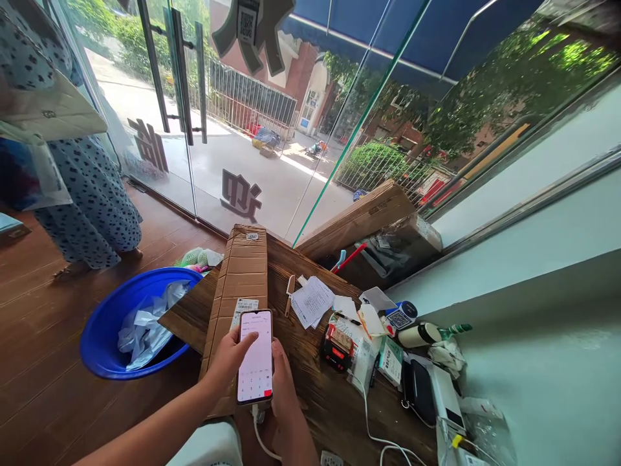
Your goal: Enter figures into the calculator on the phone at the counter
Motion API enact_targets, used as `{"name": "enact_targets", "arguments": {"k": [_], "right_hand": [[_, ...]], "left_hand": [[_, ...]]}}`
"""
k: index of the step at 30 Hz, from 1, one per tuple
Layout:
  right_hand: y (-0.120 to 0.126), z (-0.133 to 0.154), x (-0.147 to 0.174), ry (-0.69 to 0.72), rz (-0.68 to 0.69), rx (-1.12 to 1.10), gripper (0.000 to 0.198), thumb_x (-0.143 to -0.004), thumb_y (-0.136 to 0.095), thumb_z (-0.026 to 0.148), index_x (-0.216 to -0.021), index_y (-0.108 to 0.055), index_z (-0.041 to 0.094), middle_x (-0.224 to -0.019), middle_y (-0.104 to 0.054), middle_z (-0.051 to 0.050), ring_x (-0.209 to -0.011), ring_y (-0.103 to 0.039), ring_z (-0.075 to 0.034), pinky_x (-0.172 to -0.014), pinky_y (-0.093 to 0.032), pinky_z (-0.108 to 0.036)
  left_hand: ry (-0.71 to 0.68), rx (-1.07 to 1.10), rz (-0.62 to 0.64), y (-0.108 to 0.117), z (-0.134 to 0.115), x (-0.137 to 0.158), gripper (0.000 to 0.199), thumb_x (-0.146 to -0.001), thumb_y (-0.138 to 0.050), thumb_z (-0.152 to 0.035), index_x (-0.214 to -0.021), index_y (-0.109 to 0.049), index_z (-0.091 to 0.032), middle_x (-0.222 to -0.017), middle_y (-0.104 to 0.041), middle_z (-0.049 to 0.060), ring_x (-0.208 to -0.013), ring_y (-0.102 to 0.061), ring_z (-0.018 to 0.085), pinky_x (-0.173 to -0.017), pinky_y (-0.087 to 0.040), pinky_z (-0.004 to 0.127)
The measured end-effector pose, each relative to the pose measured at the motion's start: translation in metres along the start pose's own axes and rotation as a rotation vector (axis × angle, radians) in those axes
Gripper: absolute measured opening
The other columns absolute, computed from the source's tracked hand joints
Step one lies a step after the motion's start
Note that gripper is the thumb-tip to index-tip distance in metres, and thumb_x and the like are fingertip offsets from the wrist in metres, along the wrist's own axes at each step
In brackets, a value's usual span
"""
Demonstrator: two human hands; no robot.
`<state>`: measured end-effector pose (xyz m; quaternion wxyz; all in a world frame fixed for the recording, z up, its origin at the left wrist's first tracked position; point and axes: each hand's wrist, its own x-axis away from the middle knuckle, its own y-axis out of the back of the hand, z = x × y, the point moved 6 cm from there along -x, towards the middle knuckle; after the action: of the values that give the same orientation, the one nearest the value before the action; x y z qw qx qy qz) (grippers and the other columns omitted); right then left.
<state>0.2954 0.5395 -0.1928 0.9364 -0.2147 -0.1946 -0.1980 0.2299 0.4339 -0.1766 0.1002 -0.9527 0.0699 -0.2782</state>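
A smartphone [255, 356] with a lit white screen and a keypad is held over a long cardboard parcel [240, 278] lying on the wooden counter [310, 362]. My right hand [284, 388] grips the phone's right edge from below. My left hand [231, 359] is at its left side, with the thumb touching the screen. A white cable [262, 440] hangs from the phone's bottom end. The parcel has a white barcode label [242, 307] just above the phone.
A blue basin [104, 330] with crumpled plastic sits on the floor at left. A person in a spotted dress [87, 188] stands by the glass door. Papers [313, 301], a bottle [427, 333], a small printer [449, 404] and boxes [359, 217] crowd the counter's right.
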Motion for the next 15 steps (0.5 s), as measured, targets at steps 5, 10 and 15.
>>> {"name": "enact_targets", "arguments": {"k": [5,10,15], "right_hand": [[0.0011,-0.0004,0.0013,-0.022,-0.022,-0.006,0.070,-0.053,-0.069,0.078,-0.097,-0.062,0.024,-0.094,-0.071,-0.004,-0.091,-0.065,-0.023,-0.079,-0.051,-0.035],[-0.0004,-0.0004,0.0025,-0.041,0.023,-0.024,0.068,-0.060,-0.069,0.073,-0.105,-0.058,0.024,-0.099,-0.071,-0.005,-0.097,-0.065,-0.026,-0.074,-0.052,-0.036],[0.0031,-0.0034,-0.0009,-0.031,0.007,-0.021,0.065,-0.057,-0.069,0.074,-0.099,-0.059,0.025,-0.096,-0.071,-0.005,-0.095,-0.065,-0.025,-0.072,-0.052,-0.034]], "left_hand": [[0.001,0.000,0.018,-0.0032,0.0016,0.0011,0.040,-0.056,-0.079,-0.041,-0.083,-0.060,-0.018,-0.086,-0.071,0.011,-0.075,-0.068,0.029,-0.062,-0.054,0.035],[0.005,-0.003,0.025,-0.0026,0.0032,0.0010,0.045,-0.055,-0.079,-0.045,-0.086,-0.061,-0.017,-0.083,-0.071,0.011,-0.072,-0.067,0.028,-0.059,-0.052,0.034],[0.023,0.027,0.041,-0.0040,0.0043,0.0006,0.044,-0.056,-0.074,-0.046,-0.087,-0.059,-0.018,-0.078,-0.070,0.008,-0.066,-0.066,0.026,-0.056,-0.051,0.033]]}}
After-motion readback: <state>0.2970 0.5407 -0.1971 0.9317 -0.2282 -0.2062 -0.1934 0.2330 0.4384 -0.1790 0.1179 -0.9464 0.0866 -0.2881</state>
